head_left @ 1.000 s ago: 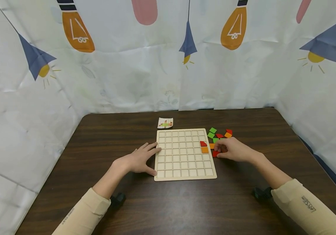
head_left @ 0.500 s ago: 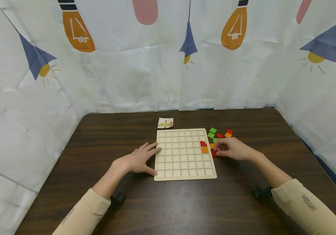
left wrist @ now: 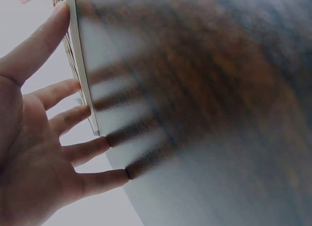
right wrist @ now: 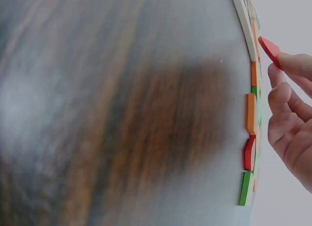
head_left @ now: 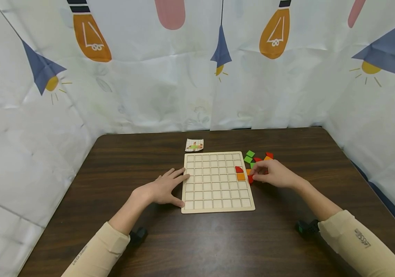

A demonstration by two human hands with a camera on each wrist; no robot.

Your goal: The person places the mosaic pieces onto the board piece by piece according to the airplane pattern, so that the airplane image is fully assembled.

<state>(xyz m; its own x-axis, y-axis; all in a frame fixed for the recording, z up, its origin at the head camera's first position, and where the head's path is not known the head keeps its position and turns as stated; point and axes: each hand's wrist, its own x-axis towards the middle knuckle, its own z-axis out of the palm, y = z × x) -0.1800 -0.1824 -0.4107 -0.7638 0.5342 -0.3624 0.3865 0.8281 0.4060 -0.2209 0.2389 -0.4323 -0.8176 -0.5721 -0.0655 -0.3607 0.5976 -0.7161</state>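
My left hand (head_left: 163, 187) lies with fingers spread along the left edge of a pale wooden grid board (head_left: 216, 192). In the left wrist view its thumb and some of its fingertips touch the board's side. Just off the board's right edge, my right hand (head_left: 273, 174) pinches a red tile (right wrist: 269, 49) between thumb and fingers. The right wrist view shows that tile tilted and raised above the tabletop. Two pieces sit in the grid's right column: a red tile with a curved side (head_left: 239, 169) and, directly below it, an orange square tile (head_left: 240, 176).
Loose tiles lie right of the board, including green tiles (head_left: 248, 159), a red tile (head_left: 269, 155) and an orange tile (right wrist: 250, 113); my right hand covers part of the group. Behind the board is a small picture card (head_left: 194, 145). A patterned white curtain (head_left: 170, 96) surrounds the dark wooden table (head_left: 131, 154).
My right hand has shifted slightly left and up, bringing the pinched red tile closer to the board's right edge. The left hand and the board stay put.
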